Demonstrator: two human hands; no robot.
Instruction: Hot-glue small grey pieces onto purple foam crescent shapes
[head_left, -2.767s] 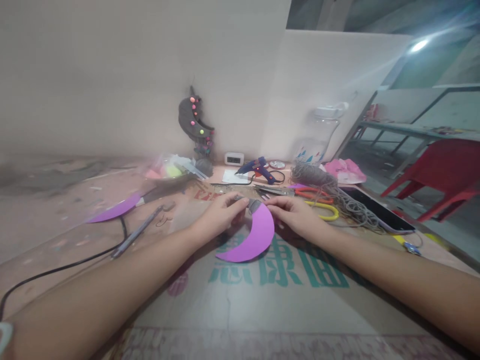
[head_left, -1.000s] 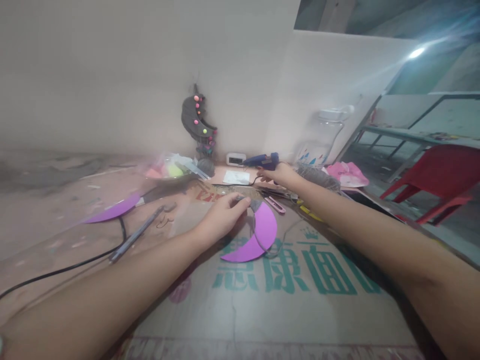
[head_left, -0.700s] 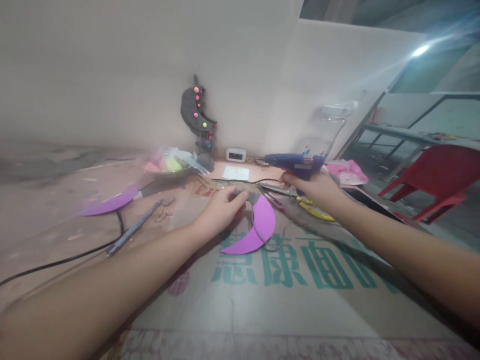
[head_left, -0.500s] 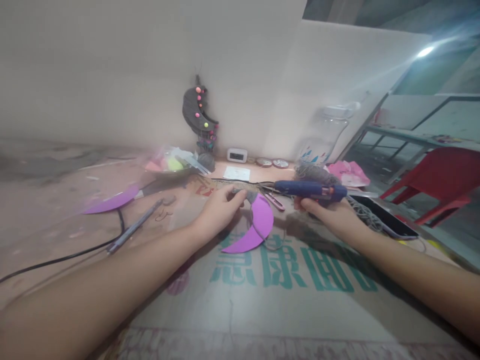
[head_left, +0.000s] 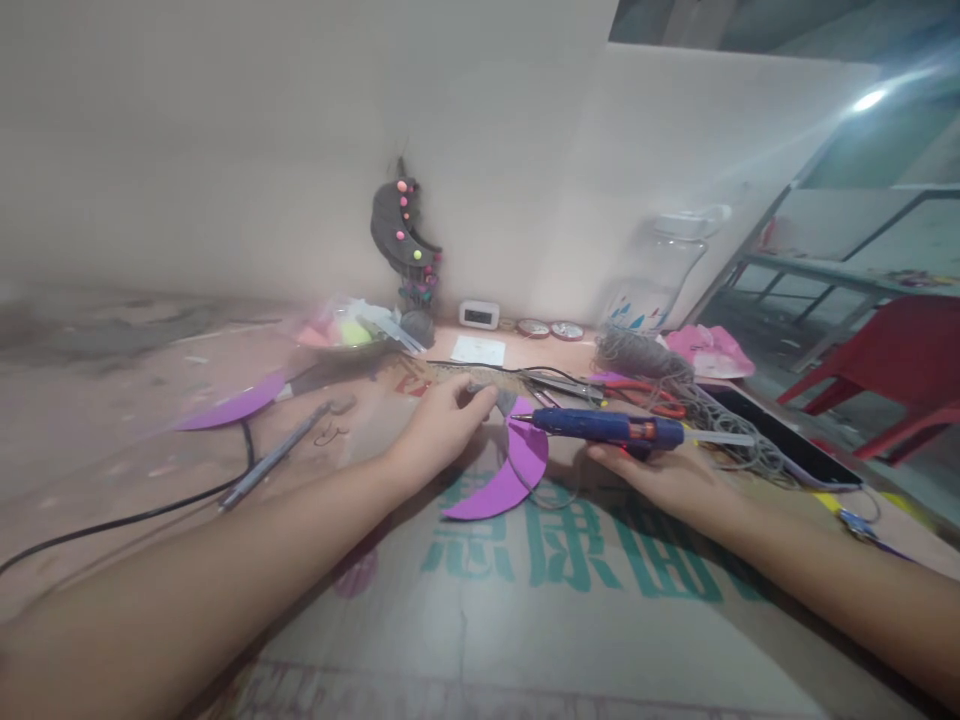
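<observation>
A purple paper crescent (head_left: 506, 478) lies over the printed cardboard, its upper tip wrapped in grey yarn (head_left: 508, 402). My left hand (head_left: 450, 415) is closed on that wrapped tip, thumb and fingers pinching it. In my right hand (head_left: 649, 470) is a blue hot glue gun (head_left: 592, 425), a clear glue stick jutting from its back end. The gun's nozzle points left and sits at the crescent just below the wrapped part. A loose strand of yarn curls from the wrapped tip across the crescent.
Behind are red-handled pliers (head_left: 652, 395), a ball of grey yarn (head_left: 641, 355), a phone (head_left: 780, 435) and a clear bottle (head_left: 660, 270). A finished-looking grey crescent (head_left: 390, 220) hangs on the wall. At left lie another purple piece (head_left: 232, 403), a grey pen-like stick (head_left: 274, 457) and a black cord.
My right hand has brought the glue gun down and left, so its nozzle is now at the purple crescent. My left hand keeps its pinch on the wrapped tip.
</observation>
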